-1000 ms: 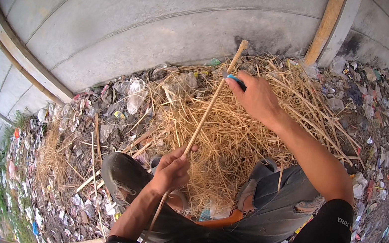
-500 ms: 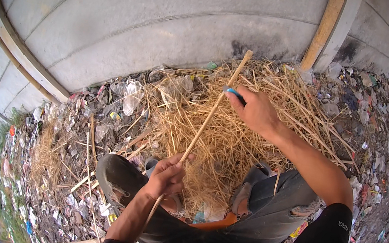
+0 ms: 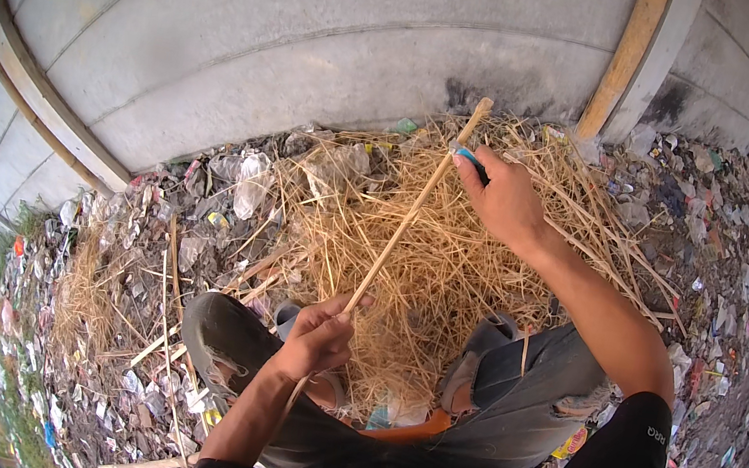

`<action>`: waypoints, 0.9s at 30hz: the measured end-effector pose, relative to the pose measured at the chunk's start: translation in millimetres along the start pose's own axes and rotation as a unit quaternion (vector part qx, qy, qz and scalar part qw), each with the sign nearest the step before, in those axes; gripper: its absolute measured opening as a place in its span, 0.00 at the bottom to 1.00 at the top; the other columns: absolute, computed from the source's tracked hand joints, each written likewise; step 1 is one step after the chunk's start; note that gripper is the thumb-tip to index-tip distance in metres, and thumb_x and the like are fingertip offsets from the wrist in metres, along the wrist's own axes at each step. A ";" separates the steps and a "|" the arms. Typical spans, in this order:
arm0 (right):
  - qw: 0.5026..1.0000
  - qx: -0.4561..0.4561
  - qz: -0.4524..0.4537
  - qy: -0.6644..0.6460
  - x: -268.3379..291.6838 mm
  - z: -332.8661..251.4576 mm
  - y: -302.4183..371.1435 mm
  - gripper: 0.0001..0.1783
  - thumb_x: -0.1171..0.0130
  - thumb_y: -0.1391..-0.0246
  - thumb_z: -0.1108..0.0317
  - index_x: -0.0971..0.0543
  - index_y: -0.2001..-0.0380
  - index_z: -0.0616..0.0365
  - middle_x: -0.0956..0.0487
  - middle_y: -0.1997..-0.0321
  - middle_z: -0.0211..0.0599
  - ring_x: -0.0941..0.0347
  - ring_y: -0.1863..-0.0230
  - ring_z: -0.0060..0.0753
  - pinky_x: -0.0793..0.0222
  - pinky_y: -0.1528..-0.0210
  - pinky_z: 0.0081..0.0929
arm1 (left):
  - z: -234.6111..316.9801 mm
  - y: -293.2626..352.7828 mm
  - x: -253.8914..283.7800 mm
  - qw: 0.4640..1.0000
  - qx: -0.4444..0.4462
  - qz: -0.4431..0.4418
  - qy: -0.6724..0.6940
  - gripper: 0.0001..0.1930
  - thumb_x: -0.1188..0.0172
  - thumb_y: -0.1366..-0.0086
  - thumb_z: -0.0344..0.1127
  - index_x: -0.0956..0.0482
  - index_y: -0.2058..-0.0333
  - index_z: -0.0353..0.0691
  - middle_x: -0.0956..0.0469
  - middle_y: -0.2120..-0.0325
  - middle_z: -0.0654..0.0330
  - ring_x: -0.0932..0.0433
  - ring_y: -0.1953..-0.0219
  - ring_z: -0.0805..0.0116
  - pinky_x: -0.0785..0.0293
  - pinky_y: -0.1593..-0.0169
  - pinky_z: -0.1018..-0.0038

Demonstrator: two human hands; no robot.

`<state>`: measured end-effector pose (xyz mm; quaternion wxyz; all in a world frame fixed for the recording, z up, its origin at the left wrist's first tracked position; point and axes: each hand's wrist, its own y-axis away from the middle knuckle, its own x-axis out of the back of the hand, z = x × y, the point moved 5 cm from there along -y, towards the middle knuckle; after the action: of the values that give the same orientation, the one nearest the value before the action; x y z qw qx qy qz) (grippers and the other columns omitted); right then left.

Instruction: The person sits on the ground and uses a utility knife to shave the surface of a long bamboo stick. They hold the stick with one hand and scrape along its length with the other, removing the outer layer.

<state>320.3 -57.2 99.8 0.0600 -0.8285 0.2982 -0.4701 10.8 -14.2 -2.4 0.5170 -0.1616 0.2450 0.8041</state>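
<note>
A long thin bamboo stick slants up and away from my lap, its far end leaning to the right. Around its lower part my left hand is closed. My right hand grips a small blue-and-black cutter, whose tip touches the stick a little below the far end. Most of the cutter's handle is hidden in the fingers. Under the stick and between my feet lies a heap of straw-coloured shavings.
A grey concrete panel wall rises behind the heap, with a wooden post against it. Plastic litter covers the ground on both sides. Loose sticks lie to the left of my knee.
My right hand has slid with the cutter up the stick, away from me and slightly right. My left hand keeps its hold, nearly still.
</note>
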 end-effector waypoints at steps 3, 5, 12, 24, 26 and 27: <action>0.998 0.051 -0.034 -0.008 -6.4 -7.0 10.3 0.20 0.49 0.30 0.53 0.23 0.62 0.61 0.27 0.89 0.41 0.30 0.89 0.42 0.40 0.86 0.40 | 0.3 7.1 4.2 1.000 0.003 0.011 -0.021 0.22 0.51 0.24 0.36 0.33 0.35 0.37 0.46 0.83 0.75 0.51 0.86 0.84 0.53 0.82 0.82; 0.993 0.086 -0.074 -0.014 -33.7 -20.3 38.8 0.20 0.49 0.30 0.52 0.22 0.61 0.61 0.27 0.89 0.41 0.30 0.89 0.43 0.40 0.86 0.39 | -2.3 4.6 4.5 0.999 0.006 0.023 -0.027 0.22 0.51 0.24 0.36 0.34 0.35 0.37 0.47 0.83 0.75 0.51 0.86 0.84 0.53 0.82 0.82; 0.997 0.063 -0.032 -0.022 -21.8 -26.7 6.7 0.19 0.46 0.30 0.54 0.21 0.62 0.61 0.28 0.88 0.41 0.33 0.89 0.36 0.45 0.85 0.36 | -3.7 0.7 17.6 0.997 -0.043 0.033 -0.046 0.23 0.52 0.23 0.36 0.35 0.34 0.35 0.46 0.84 0.75 0.50 0.87 0.84 0.53 0.82 0.80; 0.985 0.120 -0.121 -0.008 -53.0 -61.6 47.2 0.20 0.49 0.30 0.52 0.22 0.63 0.60 0.27 0.89 0.41 0.30 0.89 0.47 0.39 0.84 0.43 | 9.9 -13.9 2.2 0.995 -0.054 0.057 -0.060 0.22 0.53 0.23 0.36 0.34 0.34 0.36 0.42 0.84 0.76 0.46 0.87 0.84 0.51 0.81 0.80; 0.979 0.156 -0.126 -0.023 -59.1 -78.1 58.4 0.20 0.48 0.30 0.52 0.22 0.64 0.60 0.27 0.89 0.42 0.29 0.88 0.48 0.39 0.84 0.44 | 12.9 -10.5 5.4 0.994 -0.067 0.066 -0.062 0.22 0.52 0.23 0.36 0.34 0.35 0.36 0.42 0.83 0.76 0.46 0.86 0.84 0.50 0.81 0.80; 0.976 0.174 -0.130 -0.028 -58.9 -83.9 61.2 0.20 0.48 0.30 0.52 0.23 0.65 0.60 0.27 0.89 0.42 0.29 0.88 0.48 0.40 0.84 0.44 | 14.4 -10.2 5.5 0.994 -0.072 0.064 -0.056 0.22 0.52 0.23 0.36 0.34 0.35 0.36 0.42 0.83 0.76 0.46 0.86 0.84 0.50 0.81 0.80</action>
<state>202.8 -59.4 78.9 0.1505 -0.8500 0.0997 -0.4948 17.7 1.6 4.3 0.4643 -0.1376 0.1669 0.8589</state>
